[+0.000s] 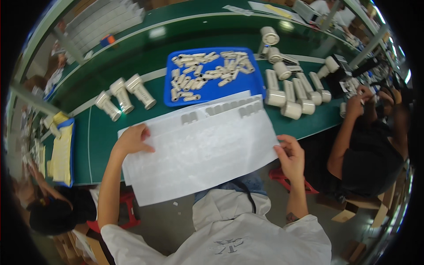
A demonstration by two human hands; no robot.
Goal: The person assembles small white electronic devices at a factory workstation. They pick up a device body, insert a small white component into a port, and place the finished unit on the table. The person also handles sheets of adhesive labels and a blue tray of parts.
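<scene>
A large white sheet [198, 150] with a few grey label stickers [232, 107] left near its far edge lies over other sheets, partly past the table's near edge. My right hand [291, 157] pinches its right edge between thumb and fingers. At the left end, my left hand [132, 139] rests on the sheet, thumb and fingers apart, holding nothing I can see. Just beyond the sheet, a blue tray [171, 99] carries many small cream cylindrical parts [190, 81]. Three cream handheld devices with wide heads [121, 95] lie left of the tray.
Several more cream devices [291, 104] lie or stand right of the tray on the green table [104, 154]. Co-workers sit on both sides, one in a black top [371, 172] at right. A blue tray with yellow sheets [64, 150] stands far left. Red stools [128, 210] are below.
</scene>
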